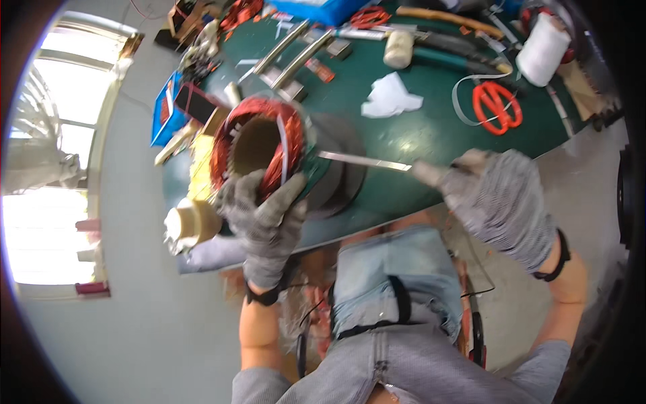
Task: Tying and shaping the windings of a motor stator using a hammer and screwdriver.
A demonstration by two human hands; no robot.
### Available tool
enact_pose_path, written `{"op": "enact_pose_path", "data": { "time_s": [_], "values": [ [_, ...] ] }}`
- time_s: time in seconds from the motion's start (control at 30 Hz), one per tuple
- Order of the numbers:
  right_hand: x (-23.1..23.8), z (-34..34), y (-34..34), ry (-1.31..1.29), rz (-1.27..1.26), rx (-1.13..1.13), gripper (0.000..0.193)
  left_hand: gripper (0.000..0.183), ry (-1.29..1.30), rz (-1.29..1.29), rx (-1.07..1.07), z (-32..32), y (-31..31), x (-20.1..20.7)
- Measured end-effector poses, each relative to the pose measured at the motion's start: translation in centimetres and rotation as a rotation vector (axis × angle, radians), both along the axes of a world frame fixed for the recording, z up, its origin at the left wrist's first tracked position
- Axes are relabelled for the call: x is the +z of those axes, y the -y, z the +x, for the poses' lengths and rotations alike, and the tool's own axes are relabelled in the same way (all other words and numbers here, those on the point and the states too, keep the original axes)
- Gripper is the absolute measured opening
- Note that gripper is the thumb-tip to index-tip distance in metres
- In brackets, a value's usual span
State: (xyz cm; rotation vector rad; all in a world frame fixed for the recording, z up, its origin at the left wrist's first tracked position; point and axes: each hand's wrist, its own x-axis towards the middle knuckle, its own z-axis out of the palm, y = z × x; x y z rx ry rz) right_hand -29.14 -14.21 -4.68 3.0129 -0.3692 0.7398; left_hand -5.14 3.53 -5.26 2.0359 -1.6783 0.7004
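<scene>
A motor stator (330, 175) with a grey cylindrical body lies on its side on the green table, its bore facing left. Copper windings (232, 121) ring its open end, with a white band across them. My left hand (266, 212), in a grey knit glove, grips the lower edge of the windings, fingers bent over the rim. From the stator's side a pale flat strip (363, 160) runs straight to the right. Its far end meets the pinched fingertips of my gloved right hand (498, 195), which is held off the table's front edge and slightly blurred.
Along the back lie metal bars (303, 57), a cream spool (399, 49), a hammer-like handle (451, 20) and a blue tray (316, 8). To the right are orange-handled scissors (496, 108) and a white thread cone (542, 50). A cream tape roll (192, 222) sits at the left edge.
</scene>
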Motion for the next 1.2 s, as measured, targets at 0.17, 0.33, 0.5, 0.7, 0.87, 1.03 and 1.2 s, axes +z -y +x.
{"op": "enact_pose_path", "data": {
  "time_s": [0.17, 0.33, 0.5, 0.7, 0.87, 1.03, 1.2],
  "values": [
    [0.8, 0.4, -0.3, -0.184, -0.016, 0.074, 0.036, 0.03, 0.013, 0.029, -0.057, 1.2, -1.2, -0.4],
    [4.2, 2.1, -0.2, -0.262, 0.094, 0.115, 0.034, 0.032, -0.06, -0.017, -0.085, 0.8, -1.1, -0.8],
    [-2.8, 2.1, -0.9, -0.019, 0.355, 0.096, 0.034, 0.027, -0.047, -0.106, -0.065, -0.1, -0.1, -1.1],
    [-2.0, 4.5, 0.5, 0.086, 0.548, 0.206, 0.033, 0.024, 0.02, -0.206, 0.031, -0.3, 1.5, -1.7],
    [0.8, 5.0, 1.9, -0.006, 0.648, 0.107, 0.021, 0.029, -0.011, -0.235, 0.005, -0.8, 2.4, -0.9],
    [-1.3, 5.9, 4.9, -0.075, 0.599, 0.196, 0.02, 0.057, -0.36, -0.11, -0.382, 3.5, 0.5, 0.7],
    [-4.1, 5.4, 5.3, -0.273, 0.729, 0.137, 0.04, 0.014, -0.173, -0.14, -0.341, 6.9, -0.3, -0.1]
  ]
}}
